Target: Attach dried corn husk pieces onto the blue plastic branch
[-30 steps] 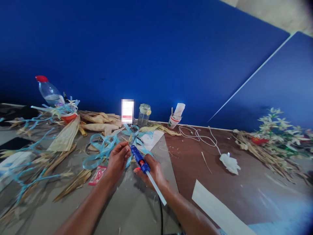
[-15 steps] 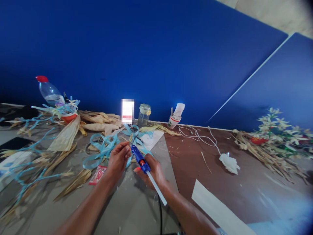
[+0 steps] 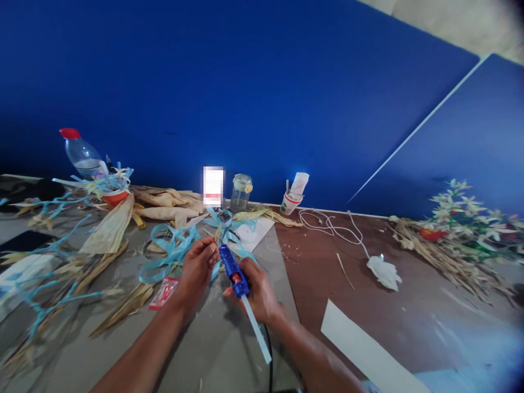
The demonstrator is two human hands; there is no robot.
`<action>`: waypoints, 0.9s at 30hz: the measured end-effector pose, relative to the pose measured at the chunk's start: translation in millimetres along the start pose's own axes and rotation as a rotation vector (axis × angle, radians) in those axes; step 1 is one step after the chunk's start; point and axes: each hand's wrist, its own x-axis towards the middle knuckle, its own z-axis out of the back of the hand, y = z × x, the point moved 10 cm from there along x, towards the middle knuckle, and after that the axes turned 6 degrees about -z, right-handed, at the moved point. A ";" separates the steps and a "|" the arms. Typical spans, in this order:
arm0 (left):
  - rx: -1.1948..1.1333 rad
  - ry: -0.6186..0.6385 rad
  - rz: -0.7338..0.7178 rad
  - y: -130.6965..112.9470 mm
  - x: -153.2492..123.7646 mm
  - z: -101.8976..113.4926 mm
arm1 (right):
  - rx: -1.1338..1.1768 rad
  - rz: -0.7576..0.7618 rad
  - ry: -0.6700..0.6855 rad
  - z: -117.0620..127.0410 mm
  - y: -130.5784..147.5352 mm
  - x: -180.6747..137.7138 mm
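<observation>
My right hand [image 3: 257, 286] is closed around a blue hot glue gun [image 3: 233, 270]. A long white glue stick [image 3: 257, 332] sticks out of its back end toward me. The gun's nozzle points away, close to the fingertips of my left hand [image 3: 201, 261]. Those fingers pinch a small pale dried husk piece [image 3: 218, 231]; its lower part is hidden by the fingers. Curled light-blue ribbon [image 3: 172, 251] lies just beyond and left of my left hand. Beside my left wrist is a red-and-white packet [image 3: 164, 293].
Dried husks [image 3: 167, 197], blue-wrapped stems [image 3: 36, 297] and a bottle [image 3: 82, 155] lie or stand at left. Behind are a jar [image 3: 241, 191] and a cup [image 3: 290, 203]. A white cable [image 3: 339, 232], paper strip [image 3: 364, 349] and dried flowers [image 3: 462, 218] are at right.
The glue gun has turned slightly in my right hand's grip, its glue stick end swinging left and down. My left hand stays nearly in place, with the husk piece now showing more clearly.
</observation>
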 end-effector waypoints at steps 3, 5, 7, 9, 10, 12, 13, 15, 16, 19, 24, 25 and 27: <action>-0.006 0.007 0.000 0.7 0.5 1.1 | 0.013 0.008 -0.004 3.1 2.6 0.9; -0.012 0.013 -0.001 1.6 1.1 1.7 | -0.018 -0.003 -0.009 6.4 2.3 1.5; -0.011 0.013 -0.002 3.0 2.2 3.0 | -0.104 -0.024 -0.005 10.6 0.3 1.5; -0.007 -0.006 -0.003 4.6 3.5 5.8 | -0.229 -0.048 0.013 16.0 -2.7 0.0; -0.005 -0.021 0.001 5.5 4.1 7.7 | -0.302 -0.062 0.023 19.7 -5.0 -1.5; -0.008 -0.039 0.008 7.0 4.8 9.9 | -0.454 -0.100 0.056 27.9 -12.6 -6.3; -0.012 -0.034 0.010 7.4 4.9 9.3 | -0.528 -0.126 0.068 33.1 -18.1 -9.5; -0.023 -0.003 0.003 6.9 4.7 6.0 | -0.652 -0.206 0.078 45.3 -33.5 -17.0; -0.029 0.017 -0.007 6.0 4.4 3.7 | -0.698 -0.239 0.079 50.8 -41.4 -21.0; -0.023 0.055 -0.013 5.9 2.7 -0.9 | -0.820 -0.292 0.067 63.3 -62.3 -31.1; -0.013 0.071 0.014 7.6 0.1 -4.0 | -0.852 -0.244 0.102 69.1 -72.7 -34.0; -0.013 0.073 0.015 7.3 -0.3 -4.4 | -0.836 -0.242 0.092 72.1 -69.7 -31.0; -0.016 0.076 0.022 7.2 -1.0 -5.1 | -0.758 -0.277 0.016 81.5 -60.1 -20.5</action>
